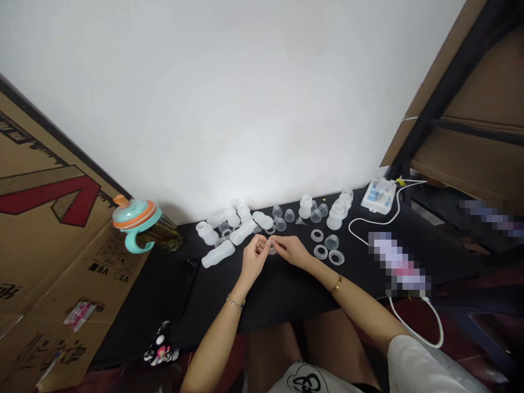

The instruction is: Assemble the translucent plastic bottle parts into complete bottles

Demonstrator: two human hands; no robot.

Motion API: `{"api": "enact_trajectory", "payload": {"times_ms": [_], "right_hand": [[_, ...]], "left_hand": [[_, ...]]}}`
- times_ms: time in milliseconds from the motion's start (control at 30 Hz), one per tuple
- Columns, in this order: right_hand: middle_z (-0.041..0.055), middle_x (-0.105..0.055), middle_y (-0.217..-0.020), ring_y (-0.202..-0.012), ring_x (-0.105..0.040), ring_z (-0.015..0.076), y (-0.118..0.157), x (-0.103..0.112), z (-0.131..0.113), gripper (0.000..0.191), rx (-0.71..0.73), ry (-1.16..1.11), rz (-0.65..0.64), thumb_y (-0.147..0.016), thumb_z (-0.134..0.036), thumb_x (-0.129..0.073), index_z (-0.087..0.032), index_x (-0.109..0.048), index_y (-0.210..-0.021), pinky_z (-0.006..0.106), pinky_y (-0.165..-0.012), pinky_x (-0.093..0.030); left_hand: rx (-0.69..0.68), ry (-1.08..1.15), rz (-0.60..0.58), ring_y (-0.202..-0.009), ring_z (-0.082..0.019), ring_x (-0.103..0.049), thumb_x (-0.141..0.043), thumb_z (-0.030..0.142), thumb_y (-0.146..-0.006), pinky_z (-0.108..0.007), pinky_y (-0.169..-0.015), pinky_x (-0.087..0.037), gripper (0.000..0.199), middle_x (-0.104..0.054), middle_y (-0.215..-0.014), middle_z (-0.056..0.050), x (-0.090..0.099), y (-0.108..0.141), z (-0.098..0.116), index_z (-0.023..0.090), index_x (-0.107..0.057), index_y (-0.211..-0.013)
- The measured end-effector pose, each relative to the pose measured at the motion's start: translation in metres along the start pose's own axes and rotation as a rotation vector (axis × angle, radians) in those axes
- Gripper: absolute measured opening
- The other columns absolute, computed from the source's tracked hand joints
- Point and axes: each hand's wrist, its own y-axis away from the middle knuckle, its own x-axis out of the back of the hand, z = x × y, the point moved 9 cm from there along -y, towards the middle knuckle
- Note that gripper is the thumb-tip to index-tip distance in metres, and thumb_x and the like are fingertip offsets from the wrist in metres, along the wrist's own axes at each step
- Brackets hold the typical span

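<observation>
We pinch a small clear ring (271, 248) between both hands: left hand (254, 256) and right hand (291, 250) curled narrow, fingertips meeting above the black table (286, 289).

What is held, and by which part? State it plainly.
Both the left hand and right hand pinch a small clear ring by its rim, fingertips on opposite sides.

The big white wall (245, 82) at the top is bright, and the brightest patch sits low in the middle, just above the dark surface (286, 289), which soaks up the light and shows almost no shadows. The bottom of the picture is dim, and the edges bend like a fish-eye, so the cardboard box (45, 229) at the left leans over. Two spots at the right are blurred into little squares, and the small clear parts are too tiny to see sharply.
</observation>
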Motion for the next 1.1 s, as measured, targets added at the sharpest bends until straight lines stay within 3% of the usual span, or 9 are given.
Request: {"api": "enact_trajectory", "payload": {"times_ms": [1100], "right_hand": [[-0.0009, -0.061, -0.064, -0.056, -0.05, 0.012, -0.0001, 0.0006, 0.0004, 0.027, -0.011, 0.01, -0.02, -0.1, -0.027, -0.046, -0.02, -0.069, -0.088, 0.02, -0.057, -0.031]], "left_hand": [[-0.055, -0.125, 0.014, -0.052, -0.01, -0.044, -0.06, 0.046, -0.09, -0.02, -0.051, -0.033, 0.026, -0.048, -0.061, 0.006, 0.0012, 0.0023, 0.0073, 0.021, -0.055, -0.084]]}}
